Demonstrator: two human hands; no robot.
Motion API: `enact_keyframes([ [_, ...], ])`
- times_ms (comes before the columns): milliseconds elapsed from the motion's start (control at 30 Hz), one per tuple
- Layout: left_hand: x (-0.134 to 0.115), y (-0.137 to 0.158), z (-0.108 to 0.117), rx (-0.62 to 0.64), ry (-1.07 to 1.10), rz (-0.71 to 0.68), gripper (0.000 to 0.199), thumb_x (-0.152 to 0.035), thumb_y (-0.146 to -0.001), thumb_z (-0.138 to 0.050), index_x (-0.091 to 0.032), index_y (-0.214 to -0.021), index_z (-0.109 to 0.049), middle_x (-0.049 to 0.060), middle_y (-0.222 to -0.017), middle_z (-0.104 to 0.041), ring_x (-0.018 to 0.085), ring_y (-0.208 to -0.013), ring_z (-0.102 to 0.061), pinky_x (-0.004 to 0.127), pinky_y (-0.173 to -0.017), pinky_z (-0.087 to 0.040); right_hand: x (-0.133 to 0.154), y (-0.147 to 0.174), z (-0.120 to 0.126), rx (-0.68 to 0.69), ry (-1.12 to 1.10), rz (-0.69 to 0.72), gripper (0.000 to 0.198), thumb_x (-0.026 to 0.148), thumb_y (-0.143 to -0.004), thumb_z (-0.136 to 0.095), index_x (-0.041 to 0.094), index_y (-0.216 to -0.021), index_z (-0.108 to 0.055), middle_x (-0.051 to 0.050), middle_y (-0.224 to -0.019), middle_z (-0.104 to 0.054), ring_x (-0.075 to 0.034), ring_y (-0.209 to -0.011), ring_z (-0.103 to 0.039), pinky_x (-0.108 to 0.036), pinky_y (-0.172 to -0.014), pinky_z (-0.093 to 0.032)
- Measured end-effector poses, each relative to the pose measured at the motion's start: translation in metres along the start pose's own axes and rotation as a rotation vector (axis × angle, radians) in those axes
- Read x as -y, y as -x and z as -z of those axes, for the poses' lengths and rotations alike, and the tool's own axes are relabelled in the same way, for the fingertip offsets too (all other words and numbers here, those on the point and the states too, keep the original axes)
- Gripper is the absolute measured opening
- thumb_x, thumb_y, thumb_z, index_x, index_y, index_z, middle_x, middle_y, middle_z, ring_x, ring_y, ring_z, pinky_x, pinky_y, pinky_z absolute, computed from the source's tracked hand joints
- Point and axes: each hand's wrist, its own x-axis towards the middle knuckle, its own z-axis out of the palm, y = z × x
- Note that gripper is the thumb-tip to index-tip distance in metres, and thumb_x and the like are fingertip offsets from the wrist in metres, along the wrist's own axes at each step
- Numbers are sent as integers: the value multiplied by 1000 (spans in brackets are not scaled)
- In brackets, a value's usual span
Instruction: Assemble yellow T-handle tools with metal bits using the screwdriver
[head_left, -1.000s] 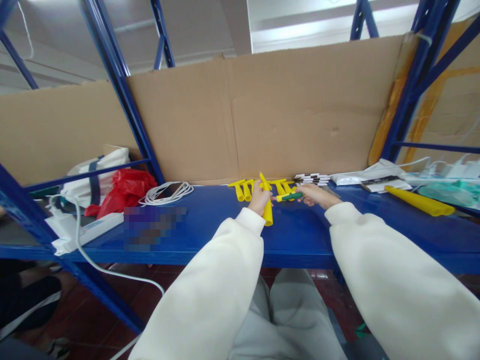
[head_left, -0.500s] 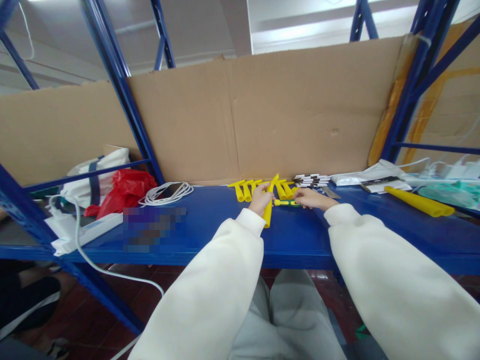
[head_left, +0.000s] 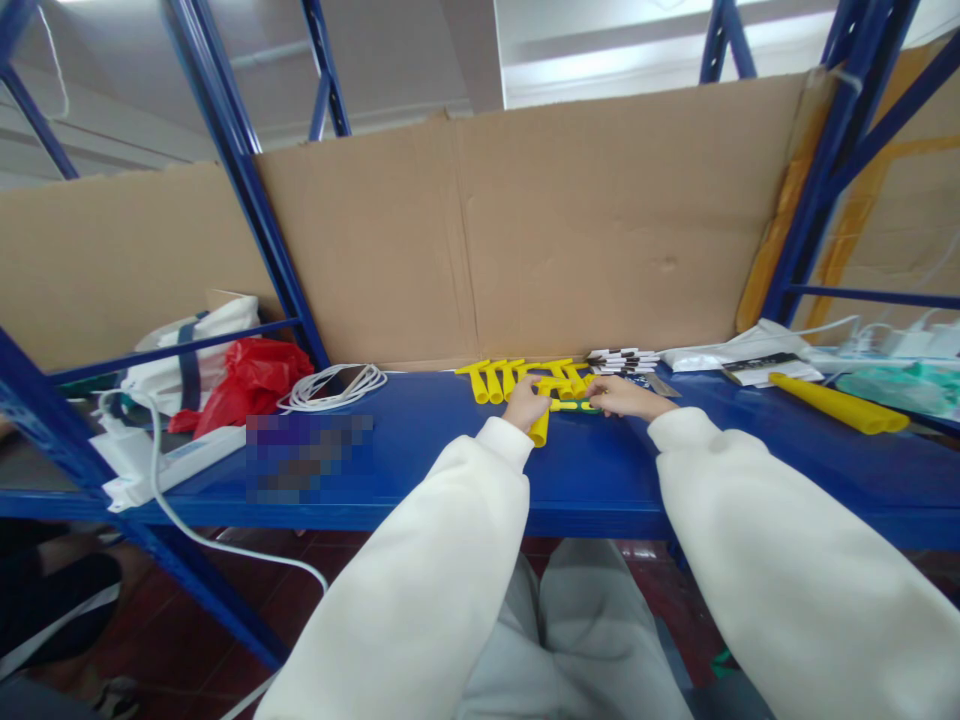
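Note:
My left hand [head_left: 526,402] is closed around a yellow T-shaped plastic piece [head_left: 539,433]; its wide tube end points toward me and the hand hides part of it. In my right hand [head_left: 616,396], the fingers pinch one end of a slim yellow-and-green tool [head_left: 574,407] that looks like a screwdriver. The tool lies sideways, its yellow end close to the piece in my left hand; whether they touch I cannot tell. Behind my hands, several more yellow T-shaped pieces [head_left: 492,384] stand in a row along the cardboard.
A stack of black-and-white items [head_left: 622,360] sits behind my right hand. To the right lie a long yellow tube [head_left: 836,402] and a white packet [head_left: 731,345]. On the left are a coiled white cable [head_left: 334,388], a red bag [head_left: 259,375] and a white power strip [head_left: 180,465].
The yellow piece in my left hand has tilted: its crosspiece has swung from upright down to the right, toward the tool. My right hand has hardly moved.

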Motion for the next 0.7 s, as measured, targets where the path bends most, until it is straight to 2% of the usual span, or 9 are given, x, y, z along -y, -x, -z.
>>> enact_keyframes([
  [133,1,0,0,-5,-44,13,58,7,-71,-65,-15,-125,-67,14,-137,-66,23,-131,-60,29,-110,-44,5,3,1,10,13,-4,17,2,-72,-62,19,-70,-62,3,-50,-57,-11,-44,-54,-19,-40,-38],
  [300,1,-2,1,17,-91,1,52,4,-75,-64,-12,-125,-67,17,-133,-67,25,-125,-65,31,-106,-48,9,4,1,8,-1,-21,18,1,-72,-61,19,-71,-62,3,-51,-57,-12,-45,-55,-19,-39,-38],
  [533,-7,5,8,-42,-411,-221,35,3,-82,-59,-13,-108,-77,14,-123,-75,24,-119,-68,32,-108,-48,6,1,4,4,7,-47,16,2,-72,-58,18,-73,-64,3,-52,-58,-12,-49,-57,-18,-41,-38],
  [700,-17,12,13,-114,-505,-260,30,-4,-88,-55,-15,-100,-80,9,-112,-79,21,-113,-71,29,-104,-50,-4,-7,8,-76,22,-74,16,5,-76,-54,17,-68,-60,2,-53,-58,-10,-46,-54,-19,-44,-39],
])
